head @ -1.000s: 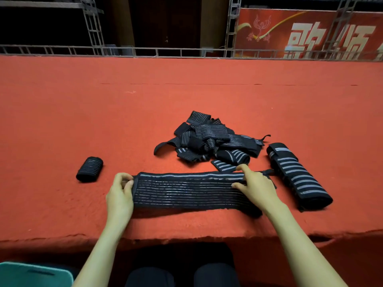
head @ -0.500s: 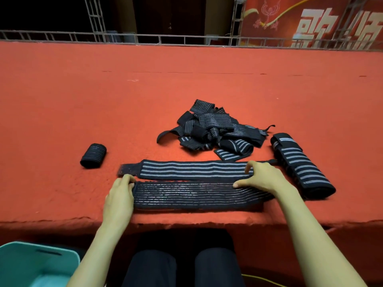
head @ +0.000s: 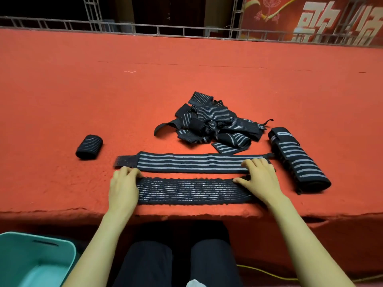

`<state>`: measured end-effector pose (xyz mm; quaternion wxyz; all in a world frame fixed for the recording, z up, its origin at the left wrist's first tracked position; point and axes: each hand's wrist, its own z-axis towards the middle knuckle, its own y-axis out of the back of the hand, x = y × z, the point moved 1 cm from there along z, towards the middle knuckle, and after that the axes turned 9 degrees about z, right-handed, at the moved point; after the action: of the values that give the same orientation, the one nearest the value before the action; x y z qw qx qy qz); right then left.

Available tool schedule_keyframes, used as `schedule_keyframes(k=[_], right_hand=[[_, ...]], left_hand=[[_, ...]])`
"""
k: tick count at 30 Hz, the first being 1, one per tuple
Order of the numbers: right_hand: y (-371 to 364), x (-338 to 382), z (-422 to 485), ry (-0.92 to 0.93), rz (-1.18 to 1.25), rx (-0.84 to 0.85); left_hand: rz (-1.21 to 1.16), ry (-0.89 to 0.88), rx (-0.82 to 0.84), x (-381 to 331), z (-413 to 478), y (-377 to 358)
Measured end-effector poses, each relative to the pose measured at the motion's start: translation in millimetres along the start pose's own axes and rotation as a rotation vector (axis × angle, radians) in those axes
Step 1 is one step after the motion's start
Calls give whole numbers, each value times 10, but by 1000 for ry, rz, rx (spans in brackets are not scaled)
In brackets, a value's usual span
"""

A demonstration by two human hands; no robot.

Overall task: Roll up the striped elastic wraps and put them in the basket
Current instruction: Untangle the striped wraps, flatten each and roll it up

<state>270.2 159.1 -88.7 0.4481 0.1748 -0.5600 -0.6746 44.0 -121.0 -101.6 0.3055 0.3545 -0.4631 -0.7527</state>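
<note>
Nearest me, below and to the left of the fine-striped wrap (head: pixel 190 191), the teal basket (head: pixel 31 238) sits off the table beside the person's dark-trousered knees (head: pixel 178 262). I judge it is kept there so a finished roll can be dropped straight down.

The fine-striped wrap lies flat along the front edge of the red table (head: pixel 186 69), stretched full length. The left hand (head: pixel 123 188) covers its left end with bent fingers; I cannot tell whether they pinch the edge or only press. The right hand (head: pixel 259 181) lies flat on its right end, fingers spread and straight, fingertips reaching onto the broad-striped wrap (head: pixel 186 162). My read is that both ends are pinned to smooth the band before rolling starts.

Just beyond the fine-striped wrap, parallel to it and with a slim gap of table between, the broad-striped wrap is laid out, probably queued next. Beyond and left of the fine-striped wrap stands a small finished roll (head: pixel 89 147), not yet in the basket. Off its right end lies a long folded bundle (head: pixel 296 160). Farther beyond, the tangled pile (head: pixel 209 123) waits.
</note>
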Motion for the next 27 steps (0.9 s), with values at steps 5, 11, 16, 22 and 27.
schedule_keyframes(k=[5,11,16,22,27], right_hand=[[-138,312,-81,224,208,-16],[-327,649,-175,256,386,148],[-367,599,-127,104,625,162],[-112,560,562,-26,774,27],[-93,557,1304,-50,708,7]], left_hand=[[-231,-314,115,-564,-158,-99],[-178,-411,149,-921,-279,-254],[-249,-371,331,-944,-9,-200],[-379,-291,298,-1108,661,-68],[-355,-282,244,-1313,1260,-118]])
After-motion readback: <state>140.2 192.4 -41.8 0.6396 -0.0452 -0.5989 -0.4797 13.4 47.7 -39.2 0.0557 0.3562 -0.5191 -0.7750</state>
